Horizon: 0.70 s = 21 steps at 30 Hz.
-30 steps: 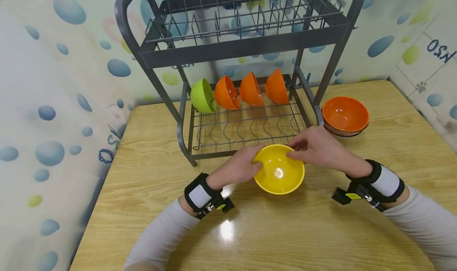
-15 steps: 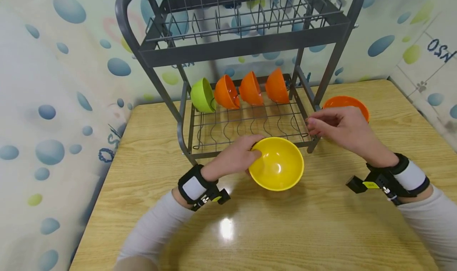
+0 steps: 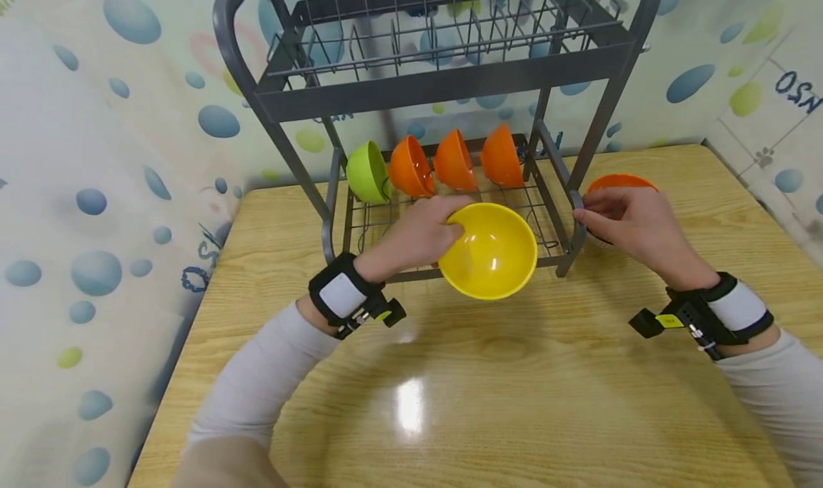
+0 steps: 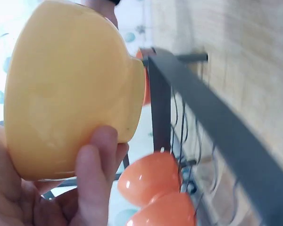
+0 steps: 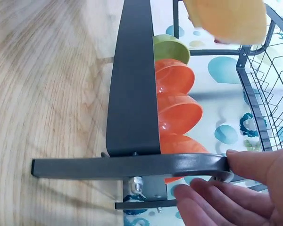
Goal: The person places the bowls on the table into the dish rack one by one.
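My left hand grips the rim of a yellow bowl, thumb inside and fingers on the outer wall. The bowl is held up in front of the dish rack's lower tier, its inside towards me. In the left wrist view its outer side and foot are seen, beside the rack's front bar. My right hand holds the rack's curved right side frame between thumb and fingers, as the right wrist view shows. On the lower tier, a green bowl and three orange bowls stand on edge in a row.
An orange bowl sits on the table right of the rack, partly hidden behind my right hand, with another bowl under it. The upper wire tier overhangs the lower one. A patterned wall borders the table at left and back.
My right hand has let go of the yellow bowl and moved right to the rack's side frame. My left hand has lifted the bowl up and towards the rack.
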Tool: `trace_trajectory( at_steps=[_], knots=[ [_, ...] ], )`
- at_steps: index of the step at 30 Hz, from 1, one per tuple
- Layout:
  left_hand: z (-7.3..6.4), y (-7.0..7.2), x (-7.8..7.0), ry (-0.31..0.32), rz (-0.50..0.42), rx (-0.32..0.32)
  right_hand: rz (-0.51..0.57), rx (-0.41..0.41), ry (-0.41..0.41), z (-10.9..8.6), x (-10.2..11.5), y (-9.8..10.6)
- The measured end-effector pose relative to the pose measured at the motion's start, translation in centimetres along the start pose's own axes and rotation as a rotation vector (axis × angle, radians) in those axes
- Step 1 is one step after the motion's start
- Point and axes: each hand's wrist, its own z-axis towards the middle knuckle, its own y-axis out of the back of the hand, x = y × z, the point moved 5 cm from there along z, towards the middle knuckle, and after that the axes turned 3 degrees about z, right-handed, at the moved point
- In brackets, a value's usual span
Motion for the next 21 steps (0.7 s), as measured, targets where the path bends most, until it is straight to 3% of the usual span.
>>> trace_trajectory(
  at_steps=[4, 10, 16, 21],
  knots=[
    [0.9, 1.9, -0.4, 0.001, 0.083, -0.037, 0.065, 0.083, -0.043, -0.1, -0.4, -0.3],
    [2.3, 4.3, -1.3, -0.030, 0.319, -0.183, 0.101, 0.138, -0.048, 0.0, -0.3, -0.4],
    [4.0, 4.8, -2.1, 0.012, 0.595, -0.270, 0.112, 0.166, -0.071, 0.1, -0.3, -0.4],
    [5.2, 4.4, -2.5, 0.083, 0.683, -0.292, 0.104, 0.164, -0.061, 0.1, -0.2, -0.4]
  ],
)
